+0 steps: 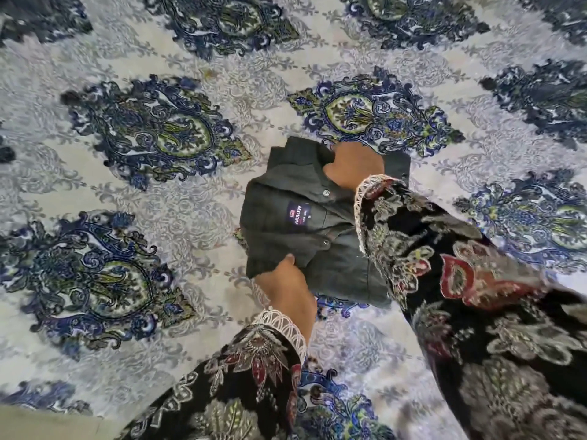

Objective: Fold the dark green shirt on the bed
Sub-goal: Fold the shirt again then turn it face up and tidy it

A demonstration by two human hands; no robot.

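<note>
The dark green shirt lies folded into a compact rectangle in the middle of the bed, collar side up, with a navy brand label showing inside the neck. My left hand grips its near left corner, thumb on top and fingers under the edge. At the far side my right hand holds the edge by the collar, fingers curled out of sight behind the cloth. My right forearm, in a black floral sleeve, crosses over the shirt's right part and hides it.
The bedspread is pale grey with large blue and green paisley medallions and fills nearly the whole view. A strip of beige surface shows at the bottom left corner beyond the bed's edge.
</note>
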